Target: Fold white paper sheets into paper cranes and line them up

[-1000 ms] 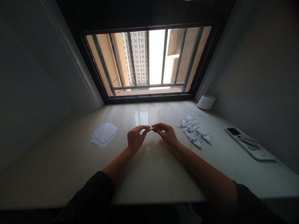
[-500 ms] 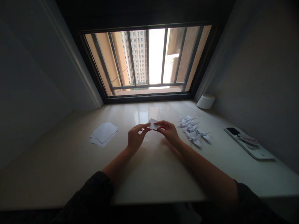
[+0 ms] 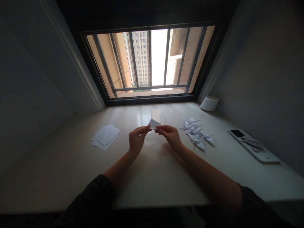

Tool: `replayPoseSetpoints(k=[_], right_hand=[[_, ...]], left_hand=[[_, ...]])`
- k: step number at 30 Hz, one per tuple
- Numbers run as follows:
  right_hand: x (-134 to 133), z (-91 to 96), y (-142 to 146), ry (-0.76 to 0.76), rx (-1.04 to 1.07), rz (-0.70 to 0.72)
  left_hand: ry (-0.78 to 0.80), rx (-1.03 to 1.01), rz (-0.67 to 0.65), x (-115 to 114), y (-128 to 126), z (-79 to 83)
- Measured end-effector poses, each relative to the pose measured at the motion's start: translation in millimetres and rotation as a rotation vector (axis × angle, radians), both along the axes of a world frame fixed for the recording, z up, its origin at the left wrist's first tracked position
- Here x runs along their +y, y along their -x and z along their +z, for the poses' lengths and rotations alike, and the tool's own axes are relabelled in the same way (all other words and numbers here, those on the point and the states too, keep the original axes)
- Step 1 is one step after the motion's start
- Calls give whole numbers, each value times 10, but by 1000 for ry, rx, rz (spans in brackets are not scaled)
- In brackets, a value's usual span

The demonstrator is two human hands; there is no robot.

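My left hand [image 3: 136, 140] and my right hand [image 3: 170, 135] meet above the middle of the pale desk [image 3: 147, 171]. Both pinch a small folded piece of white paper [image 3: 154, 123] between thumb and fingers; its pointed flap sticks up toward the window. A stack of flat white paper sheets [image 3: 105, 136] lies to the left of my left hand. Several folded white paper cranes [image 3: 196, 133] lie in a cluster to the right of my right hand.
A barred window [image 3: 149, 61] runs along the desk's far edge. A white round container [image 3: 209, 103] stands at the back right corner. A long white tray [image 3: 254, 146] with a dark phone and small items lies by the right wall.
The paper between my fingers was edge-on and thin a second ago. Now it is turned up and shows a triangular flap. Both hands stayed almost in place.
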State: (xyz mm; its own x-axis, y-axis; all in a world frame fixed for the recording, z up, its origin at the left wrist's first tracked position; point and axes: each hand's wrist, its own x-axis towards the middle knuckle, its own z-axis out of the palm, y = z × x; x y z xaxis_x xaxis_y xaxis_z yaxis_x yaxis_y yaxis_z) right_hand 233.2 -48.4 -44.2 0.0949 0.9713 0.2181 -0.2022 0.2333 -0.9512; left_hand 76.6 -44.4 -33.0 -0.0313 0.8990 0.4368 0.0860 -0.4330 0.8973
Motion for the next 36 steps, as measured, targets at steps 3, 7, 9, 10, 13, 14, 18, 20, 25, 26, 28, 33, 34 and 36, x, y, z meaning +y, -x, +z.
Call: replayPoseSetpoints(k=[3,7,9,10,13,14,18,20,25,26,28,33,34,36], right_hand=[[-6,-6,13,37,23,-11],[-14,-2,21,69,19,-16],[-18,4,26,78,14,-28],[-19,6,28,78,17,-34],[-14,0,35,63,44,-41],[-10,-5,36,58,50,-42],[10,-24,34,49,75,-34],[14,-28,33,48,81,-33],[5,-26,46,48,68,-43],[3,-27,51,49,74,-47],[2,-30,59,56,86,-54],[9,-35,55,61,100,-57],[11,-35,52,59,101,-55],[14,-35,46,58,101,-50]], left_hand=[[128,-132,-12,37,-26,-66],[232,-225,-18,46,-55,-99],[244,-238,-26,38,-61,-95],[248,-244,-32,34,-63,-91],[263,-262,-38,29,-64,-87],[268,-266,-39,30,-65,-88],[283,-279,-54,30,-70,-93],[291,-293,-66,27,-75,-90],[300,-314,-54,14,-93,-74],[299,-316,-50,13,-97,-73],[297,-321,-48,13,-102,-75],[271,-295,-94,6,-94,-55],[260,-284,-116,0,-93,-43],[240,-270,-164,-14,-95,-19]])
